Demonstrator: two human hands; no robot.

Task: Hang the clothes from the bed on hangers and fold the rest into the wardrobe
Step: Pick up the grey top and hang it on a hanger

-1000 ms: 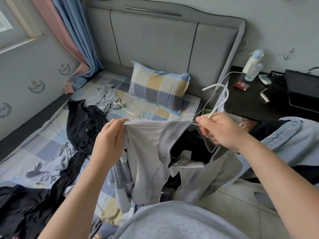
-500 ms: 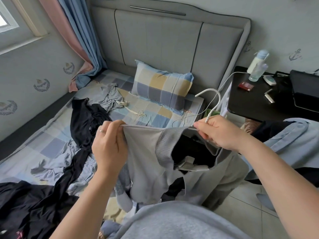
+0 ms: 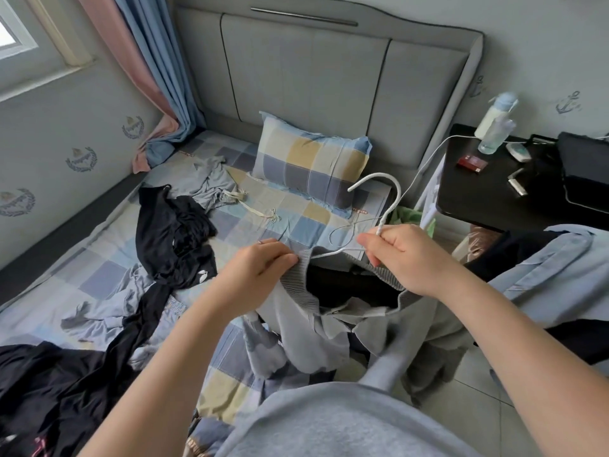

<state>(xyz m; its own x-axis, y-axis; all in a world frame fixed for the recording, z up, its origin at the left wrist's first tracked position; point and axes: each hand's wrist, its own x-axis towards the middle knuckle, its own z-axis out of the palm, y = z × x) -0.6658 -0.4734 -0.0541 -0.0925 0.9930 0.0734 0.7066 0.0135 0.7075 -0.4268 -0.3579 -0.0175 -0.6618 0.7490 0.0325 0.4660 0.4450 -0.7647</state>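
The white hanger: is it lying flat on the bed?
No, the right hand grips the white hanger at its neck, holding it above the grey sweater.

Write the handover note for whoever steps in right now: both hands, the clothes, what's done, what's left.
Left hand: grips the grey top's ribbed edge.
Right hand: grips the white hanger just below its hook.
Done: hanger is at the top's opening, top not yet hung.
Left: seat it; black clothes and a grey garment lie on the bed; wardrobe out of view.
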